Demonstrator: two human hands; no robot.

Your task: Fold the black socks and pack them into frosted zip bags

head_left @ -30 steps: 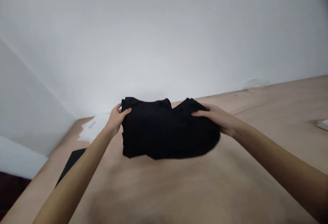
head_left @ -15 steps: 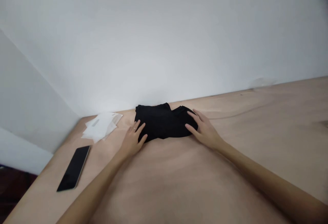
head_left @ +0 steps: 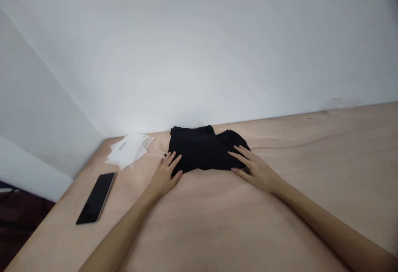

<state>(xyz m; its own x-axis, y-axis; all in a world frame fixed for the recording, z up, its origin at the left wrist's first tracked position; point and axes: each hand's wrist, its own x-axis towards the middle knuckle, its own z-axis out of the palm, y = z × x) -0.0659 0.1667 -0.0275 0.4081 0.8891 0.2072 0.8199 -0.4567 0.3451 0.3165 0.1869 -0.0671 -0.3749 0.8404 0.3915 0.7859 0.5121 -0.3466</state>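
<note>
A folded black garment [head_left: 203, 147] lies on the table near the wall; its exact kind does not show. My left hand [head_left: 167, 173] rests at its near left corner, fingers spread over the edge and a ring on one finger. At the right end, my right hand [head_left: 255, 169] lies with fingers stretched out and apart, the fingertips touching the cloth. Neither hand grips it. A notch shows in the garment's far edge, right of its middle.
Left of the garment, several white sheets or thin bags [head_left: 129, 151] lie in an uneven pile. A dark-screened phone [head_left: 96, 198] sits nearer, by the left edge of the wooden table [head_left: 205, 230]. White walls [head_left: 199, 56] border the back and left.
My right hand has slid nearer to me along the garment's right end, and my left hand has shifted slightly nearer too. The whole view has moved a little. The garment keeps its shape.
</note>
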